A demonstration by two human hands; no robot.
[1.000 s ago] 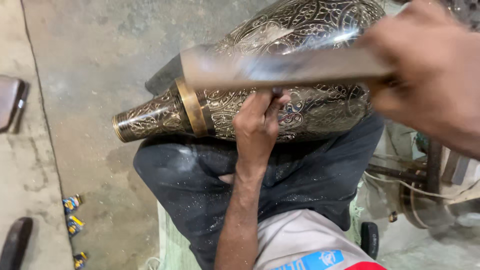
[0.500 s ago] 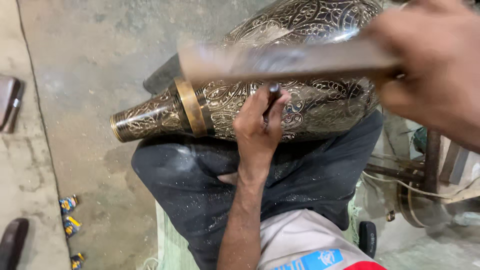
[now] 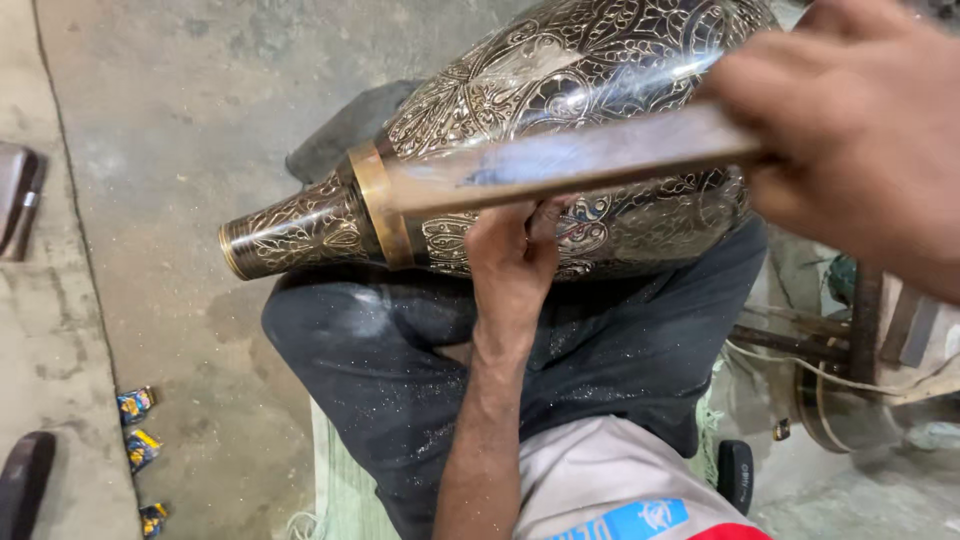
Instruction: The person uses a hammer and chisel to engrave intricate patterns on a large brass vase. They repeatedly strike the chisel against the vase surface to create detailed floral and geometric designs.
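A large engraved metal vase (image 3: 560,150) lies on its side across the person's lap, its narrow neck pointing toward the left and its wide belly resting on the dark trousers (image 3: 420,370); the thighs cradle it so it cannot roll on the concrete floor (image 3: 170,130). The left hand (image 3: 515,265) presses against the lower flank of the vase, fingers curled tight around what seems to be a small tool at the engraved surface, though the tool itself is mostly hidden. The right hand (image 3: 850,130) is closed around one end of a long flat wooden stick (image 3: 570,165), held just above the vase and lengthwise along it, over the left hand, likely as a mallet for tapping. Pale dust speckles the trousers. A few small bright wrappers (image 3: 138,440) lie on the floor well apart, near the lower left.
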